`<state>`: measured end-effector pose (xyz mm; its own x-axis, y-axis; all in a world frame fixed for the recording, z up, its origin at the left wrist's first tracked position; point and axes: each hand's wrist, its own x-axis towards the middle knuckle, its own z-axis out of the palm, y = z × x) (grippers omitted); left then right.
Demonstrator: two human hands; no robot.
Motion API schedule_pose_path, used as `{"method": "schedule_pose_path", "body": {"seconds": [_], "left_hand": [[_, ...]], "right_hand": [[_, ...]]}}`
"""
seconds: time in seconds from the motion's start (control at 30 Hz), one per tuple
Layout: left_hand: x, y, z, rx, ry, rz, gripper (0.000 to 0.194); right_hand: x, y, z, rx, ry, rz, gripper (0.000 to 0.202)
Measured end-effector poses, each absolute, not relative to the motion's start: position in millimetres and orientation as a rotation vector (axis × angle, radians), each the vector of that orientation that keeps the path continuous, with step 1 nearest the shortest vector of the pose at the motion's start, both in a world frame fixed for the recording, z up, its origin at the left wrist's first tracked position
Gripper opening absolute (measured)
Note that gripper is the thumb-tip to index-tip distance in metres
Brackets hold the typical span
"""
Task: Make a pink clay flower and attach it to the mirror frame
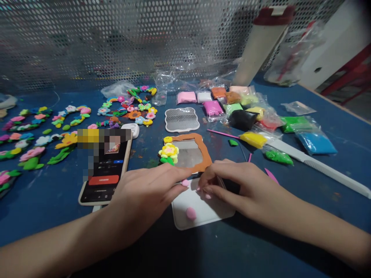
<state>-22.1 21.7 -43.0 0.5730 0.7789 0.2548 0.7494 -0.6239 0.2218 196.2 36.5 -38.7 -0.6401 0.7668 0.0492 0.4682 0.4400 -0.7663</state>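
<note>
My left hand point(153, 183) is closed in a pinch, with a small pink piece of modelling clay point(185, 183) at its thumb tip. Curled fingers hide what my right hand point(228, 183) may hold above the white board point(203, 210). Another lump of pink clay point(191, 213) rests on that board's near part. Just beyond both hands lies a mirror with a brown clay border point(206, 154), partly covered by them. A yellow clay flower point(169, 152) and a smiley disc point(167, 139) decorate its left side.
A phone point(108, 185) lies left, beside colourful clay-decorated frames point(142, 112). Behind the brown-edged mirror is a white-rimmed mirror point(182, 119). Several clay packets point(213, 109), a white serrated tool point(319, 164) and a tall bottle point(261, 46) are at right. Perforated metal point(116, 38) stands behind.
</note>
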Motion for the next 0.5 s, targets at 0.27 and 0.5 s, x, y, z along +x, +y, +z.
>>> {"method": "schedule_pose_path", "body": {"seconds": [0.27, 0.5], "left_hand": [[-23.4, 23.7, -45.5, 2.688, 1.308, 0.533, 0.022], [-23.2, 24.2, -46.1, 2.695, 1.268, 0.499, 0.014]], "right_hand": [[195.7, 37.2, -37.8, -1.032, -2.359, 0.998, 0.015], [198.2, 35.8, -40.5, -1.072, -2.237, 1.079, 0.014]]}}
